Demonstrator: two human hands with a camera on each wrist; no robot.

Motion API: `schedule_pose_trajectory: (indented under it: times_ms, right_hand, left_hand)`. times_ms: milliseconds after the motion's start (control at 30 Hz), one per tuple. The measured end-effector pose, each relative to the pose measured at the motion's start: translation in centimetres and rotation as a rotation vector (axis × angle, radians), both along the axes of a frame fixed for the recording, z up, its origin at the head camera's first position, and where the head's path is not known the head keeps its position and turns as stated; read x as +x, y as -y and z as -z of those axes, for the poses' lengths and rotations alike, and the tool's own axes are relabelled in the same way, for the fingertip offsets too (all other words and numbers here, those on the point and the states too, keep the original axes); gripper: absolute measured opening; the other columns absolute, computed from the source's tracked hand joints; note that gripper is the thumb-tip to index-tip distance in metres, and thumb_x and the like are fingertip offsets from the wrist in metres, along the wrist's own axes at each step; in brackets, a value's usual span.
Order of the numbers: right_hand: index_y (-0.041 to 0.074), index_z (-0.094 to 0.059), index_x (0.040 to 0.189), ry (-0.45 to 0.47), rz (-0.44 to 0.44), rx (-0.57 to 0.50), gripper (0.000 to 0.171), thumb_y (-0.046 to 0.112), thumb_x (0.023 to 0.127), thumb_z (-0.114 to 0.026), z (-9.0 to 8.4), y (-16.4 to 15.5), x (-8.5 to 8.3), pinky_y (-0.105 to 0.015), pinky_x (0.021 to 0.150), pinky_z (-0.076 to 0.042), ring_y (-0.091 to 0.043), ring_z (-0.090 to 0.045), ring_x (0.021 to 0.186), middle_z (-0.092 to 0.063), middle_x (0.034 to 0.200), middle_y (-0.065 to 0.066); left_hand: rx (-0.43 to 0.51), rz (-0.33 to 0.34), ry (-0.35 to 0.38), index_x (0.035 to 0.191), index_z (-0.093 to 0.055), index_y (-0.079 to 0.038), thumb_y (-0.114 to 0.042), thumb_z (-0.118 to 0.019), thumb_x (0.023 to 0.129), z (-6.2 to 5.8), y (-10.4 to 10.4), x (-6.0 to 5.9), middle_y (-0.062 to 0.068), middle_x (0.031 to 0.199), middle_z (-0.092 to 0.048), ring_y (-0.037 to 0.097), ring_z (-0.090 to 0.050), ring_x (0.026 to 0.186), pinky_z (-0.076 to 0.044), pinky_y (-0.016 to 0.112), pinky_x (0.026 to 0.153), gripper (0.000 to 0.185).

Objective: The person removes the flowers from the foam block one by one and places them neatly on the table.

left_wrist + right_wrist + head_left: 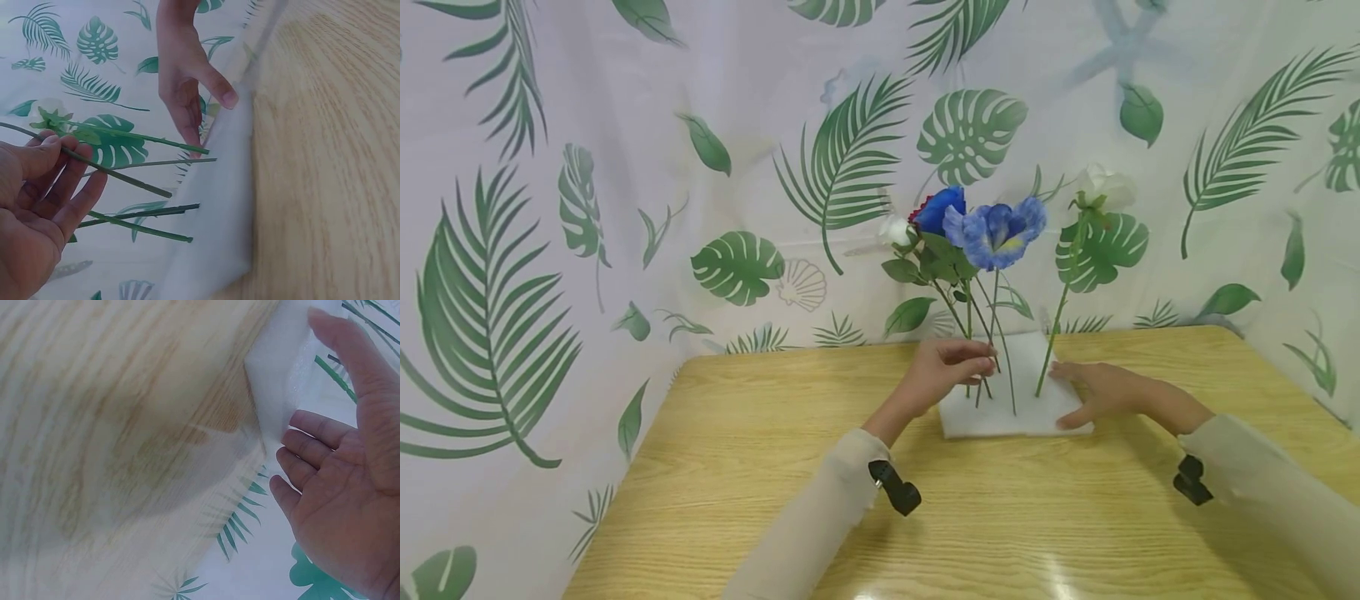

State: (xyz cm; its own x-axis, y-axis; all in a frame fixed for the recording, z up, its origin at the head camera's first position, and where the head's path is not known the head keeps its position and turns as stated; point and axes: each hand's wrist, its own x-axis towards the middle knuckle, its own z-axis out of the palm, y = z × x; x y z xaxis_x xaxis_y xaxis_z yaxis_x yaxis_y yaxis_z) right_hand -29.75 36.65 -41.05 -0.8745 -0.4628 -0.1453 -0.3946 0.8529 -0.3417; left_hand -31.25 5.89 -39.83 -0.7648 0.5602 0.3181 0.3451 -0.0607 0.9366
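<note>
Foam block (1000, 408), white, lies flat on wooden tabletop (775, 467) near its far edge, w/ several artificial flower stems stuck upright in it. Left hand (943, 371): grip pinches one green stem (968, 333) low down, thumb & fingers curled round it, just above the foam. Right hand (1105, 392): grip released, fingers straight, resting on the block's right edge, thumb at its front corner. Blue flowers (992, 229) & white bud (1105, 190) stand above. Leaf-print curtain (625, 167) hangs behind the tabletop.
</note>
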Motion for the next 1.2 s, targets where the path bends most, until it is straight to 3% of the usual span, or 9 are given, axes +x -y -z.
schedule_pose_trajectory:
  times_ms: [167, 367, 600, 733, 933, 1200]
  right_hand:
    - [-0.012, -0.043, 0.147, -0.005, -0.015, 0.004, 0.099, 0.048, 0.079, -0.084, -0.1, 0.2, -0.2, -0.068, 0.11, -0.04, -0.058, -0.038, 0.139, -0.038, 0.154, -0.036]
    - [-0.013, -0.044, 0.146, -0.01, -0.023, 0.014, 0.099, 0.049, 0.079, -0.084, -0.2, 0.4, -0.4, -0.068, 0.111, -0.038, -0.059, -0.036, 0.139, -0.037, 0.154, -0.037]
    - [-0.014, -0.045, 0.145, -0.018, -0.047, 0.0, 0.095, 0.044, 0.08, -0.085, -0.5, 0.8, -0.3, -0.067, 0.111, -0.039, -0.059, -0.037, 0.139, -0.038, 0.153, -0.038]
    - [-0.016, -0.044, 0.145, -0.024, -0.06, 0.002, 0.096, 0.043, 0.081, -0.084, -0.8, 0.9, -0.1, -0.067, 0.11, -0.04, -0.059, -0.039, 0.138, -0.039, 0.151, -0.04]
    - [-0.016, -0.043, 0.145, -0.033, -0.055, 0.026, 0.098, 0.045, 0.081, -0.084, -0.6, 0.7, -0.2, -0.066, 0.11, -0.04, -0.058, -0.039, 0.138, -0.039, 0.151, -0.04]
    - [-0.018, -0.044, 0.143, -0.057, -0.066, 0.016, 0.097, 0.044, 0.081, -0.085, -0.2, 0.3, -0.2, -0.066, 0.109, -0.042, -0.059, -0.042, 0.135, -0.041, 0.148, -0.041]
  left_hand:
    - [-0.008, 0.0, 0.009, 0.123, -0.068, 0.008, -0.004, -0.063, 0.1, -1.0, 1.3, 0.2, 0.029, 0.119, -0.07, 0.023, -0.075, 0.1, -0.064, 0.034, 0.087, 0.026]
    - [0.023, -0.013, -0.031, 0.121, -0.069, 0.01, -0.003, -0.064, 0.1, -2.3, 3.4, 0.0, 0.032, 0.115, -0.07, 0.014, -0.075, 0.094, -0.064, 0.038, 0.086, 0.025]
    - [0.051, -0.093, -0.054, 0.118, -0.071, 0.009, -0.001, -0.066, 0.098, -3.9, 6.6, 0.2, 0.03, 0.109, -0.073, 0.007, -0.074, 0.087, -0.063, 0.048, 0.087, 0.023]
    - [0.027, -0.146, -0.045, 0.12, -0.07, 0.01, -0.001, -0.065, 0.098, -4.5, 8.9, 0.4, 0.032, 0.111, -0.071, 0.009, -0.075, 0.087, -0.062, 0.052, 0.089, 0.024]
    - [-0.028, -0.238, -0.026, 0.123, -0.069, 0.007, -0.004, -0.066, 0.098, -4.4, 13.2, 0.5, 0.027, 0.116, -0.072, 0.019, -0.076, 0.093, -0.063, 0.045, 0.087, 0.027]
    - [-0.13, -0.365, 0.011, 0.124, -0.068, 0.008, -0.008, -0.068, 0.098, -2.8, 20.0, 0.8, 0.021, 0.115, -0.074, 0.008, -0.074, 0.087, -0.064, 0.042, 0.084, 0.03]
